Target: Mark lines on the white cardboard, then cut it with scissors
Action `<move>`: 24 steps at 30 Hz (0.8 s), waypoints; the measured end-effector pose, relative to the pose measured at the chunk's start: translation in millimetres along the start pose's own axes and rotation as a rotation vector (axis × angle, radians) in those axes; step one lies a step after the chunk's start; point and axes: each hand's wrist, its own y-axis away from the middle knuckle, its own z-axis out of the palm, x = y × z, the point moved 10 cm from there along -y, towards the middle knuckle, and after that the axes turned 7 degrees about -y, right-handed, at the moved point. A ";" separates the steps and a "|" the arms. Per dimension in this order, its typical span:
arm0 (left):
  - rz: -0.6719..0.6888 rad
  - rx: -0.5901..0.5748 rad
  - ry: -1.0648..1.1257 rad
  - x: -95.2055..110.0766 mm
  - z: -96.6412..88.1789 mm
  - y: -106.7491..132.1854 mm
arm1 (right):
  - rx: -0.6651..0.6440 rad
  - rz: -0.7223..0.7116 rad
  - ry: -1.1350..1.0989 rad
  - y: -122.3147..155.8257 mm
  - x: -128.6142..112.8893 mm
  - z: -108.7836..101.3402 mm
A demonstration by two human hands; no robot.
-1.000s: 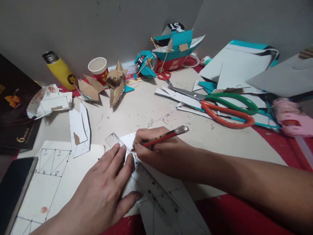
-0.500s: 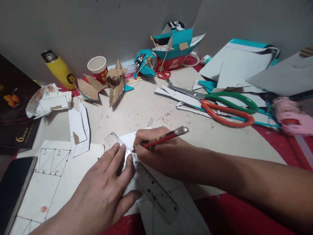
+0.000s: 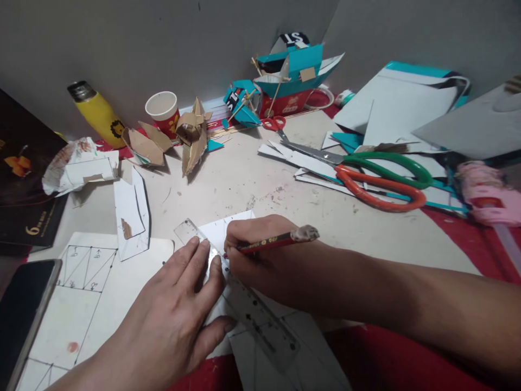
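Note:
My right hand [image 3: 264, 266] pinches a red and black pencil [image 3: 280, 239], its tip down at the edge of a clear plastic ruler [image 3: 264, 320]. Spread across the ruler's upper part, the fingers of my left hand [image 3: 175, 315] press it flat. Under the ruler lies a white card sheet [image 3: 305, 347] with drawn pencil lines, partly covered by both hands. To the left is another sheet [image 3: 138, 293] marked with lines and triangles, and a folded white paper piece [image 3: 132, 217] rests at its top.
Large scissors [image 3: 382, 182] with green and orange handles lie on card scraps at right. Behind stand a yellow bottle [image 3: 97, 117], a paper cup [image 3: 163, 111], cardboard boats [image 3: 193, 138] and a teal paper boat [image 3: 299, 73]. A phone [image 3: 26, 320] sits at left, a pink glue gun [image 3: 486, 193] at right.
My right hand has slid slightly down and right along the ruler with the pencil, which now leans flatter. My left hand and the ruler have stayed put.

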 end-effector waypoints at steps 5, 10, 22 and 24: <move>0.005 -0.002 0.006 -0.2 0.9 -0.7 | 0.000 -0.091 -0.050 3.6 -9.9 0.5; 0.009 0.015 0.003 -0.6 0.2 -1.2 | -0.018 -0.010 -0.022 3.9 -6.5 -5.6; -0.005 0.187 0.022 1.9 -16.3 6.4 | 0.286 0.008 -0.193 -0.6 27.0 -37.3; -0.044 0.145 0.043 -4.6 -10.1 4.7 | 0.252 0.022 -0.102 -5.3 30.3 -35.1</move>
